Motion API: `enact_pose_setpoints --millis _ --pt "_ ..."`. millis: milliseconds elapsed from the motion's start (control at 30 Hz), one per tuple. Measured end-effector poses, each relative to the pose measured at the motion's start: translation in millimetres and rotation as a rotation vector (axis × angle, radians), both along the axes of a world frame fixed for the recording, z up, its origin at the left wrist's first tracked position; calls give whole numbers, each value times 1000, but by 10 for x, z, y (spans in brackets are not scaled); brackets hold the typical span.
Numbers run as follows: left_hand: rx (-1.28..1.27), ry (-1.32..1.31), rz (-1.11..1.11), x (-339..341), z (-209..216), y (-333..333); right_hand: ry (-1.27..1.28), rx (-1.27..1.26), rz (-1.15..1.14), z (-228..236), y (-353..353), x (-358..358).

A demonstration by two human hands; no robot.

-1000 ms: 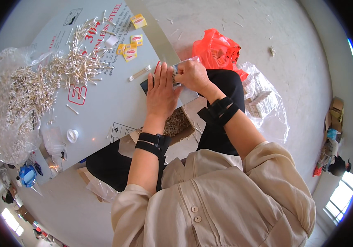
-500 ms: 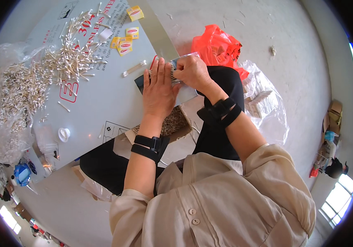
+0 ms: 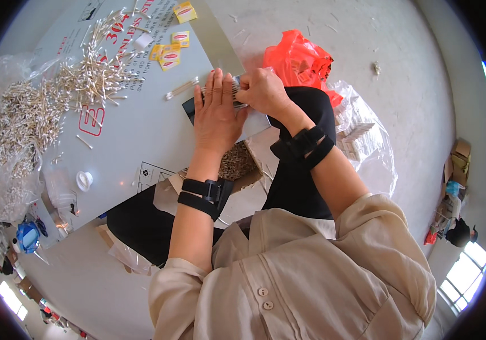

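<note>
My left hand lies flat at the table's right corner, fingers stretched out over a row of cotton swabs. Under them is a dark, shiny flat piece, partly covered by that hand. Against the row's right end, my right hand is closed in a pinch; what its fingers hold is hidden. Just left of my left fingertips, a small bundle of swabs rests on the table. Farther left spreads a loose heap of swabs, beside a large clear bag full of more.
Yellow packets lie at the far side of the table. A white round cap sits near its front edge. Below my hands is an open cardboard box of swabs. On the right are a red plastic bag and a clear bag with white packs.
Both hands have shifted slightly left and away from me, staying on the swab row. My right hand remains pinched at its right end.
</note>
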State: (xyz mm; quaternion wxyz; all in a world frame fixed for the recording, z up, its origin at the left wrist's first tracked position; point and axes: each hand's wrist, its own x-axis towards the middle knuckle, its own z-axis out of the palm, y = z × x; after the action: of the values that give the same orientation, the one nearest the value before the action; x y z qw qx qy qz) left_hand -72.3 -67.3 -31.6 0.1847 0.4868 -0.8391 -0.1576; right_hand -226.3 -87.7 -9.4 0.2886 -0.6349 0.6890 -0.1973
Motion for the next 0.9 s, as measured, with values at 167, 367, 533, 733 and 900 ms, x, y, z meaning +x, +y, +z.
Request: enact_pose_setpoints --millis 167,367,533,733,900 --pt "-139 142 -21 147 59 48 16 15 12 34 -30 -4" --pt "-237 206 -12 95 91 104 14 43 16 13 -35 -36" --pt "-232 175 -3 87 41 80 5 51 16 22 -45 -26" --pt "-275 199 27 72 35 45 10 34 24 -3 -48 -36" --pt "-235 223 29 64 46 22 6 26 21 -34 -48 -54"
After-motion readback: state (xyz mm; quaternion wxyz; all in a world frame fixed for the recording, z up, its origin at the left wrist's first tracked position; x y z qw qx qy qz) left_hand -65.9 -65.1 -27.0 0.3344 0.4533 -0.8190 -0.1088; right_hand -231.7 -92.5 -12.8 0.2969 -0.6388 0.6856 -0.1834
